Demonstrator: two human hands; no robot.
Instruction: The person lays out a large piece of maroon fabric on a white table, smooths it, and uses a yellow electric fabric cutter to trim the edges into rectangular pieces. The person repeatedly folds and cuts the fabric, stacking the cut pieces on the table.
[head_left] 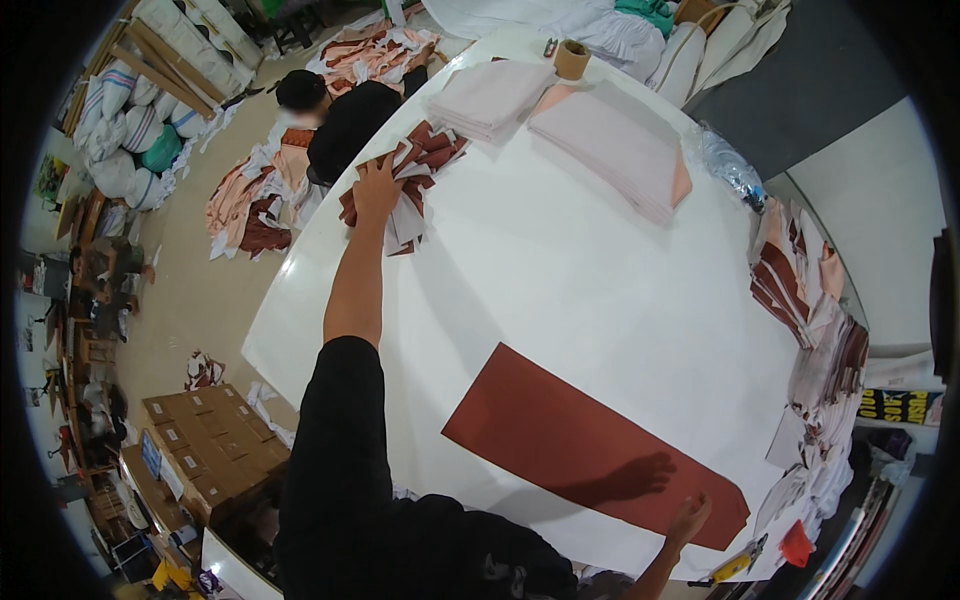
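Observation:
My left arm stretches to the far left edge of the table. There my left hand [376,188] has its fingers curled over a heap of brown and pale fabric strips [408,195]. Near the front right, my right hand [688,520] hovers at the end of a long reddish-brown fabric piece [570,430]. Its fingers are apart and hold nothing, and a hand-shaped shadow falls on the cloth. This piece lies flat and slantwise on the white table [520,260].
Pale folded fabric stacks [610,140] and a tape roll [571,60] occupy the far side. Fabric bundles [800,290] line the right edge, with a yellow-handled cutter [732,568] nearer me. A person in black [355,130] bends beyond the left edge. Cardboard boxes [215,440] stand at lower left.

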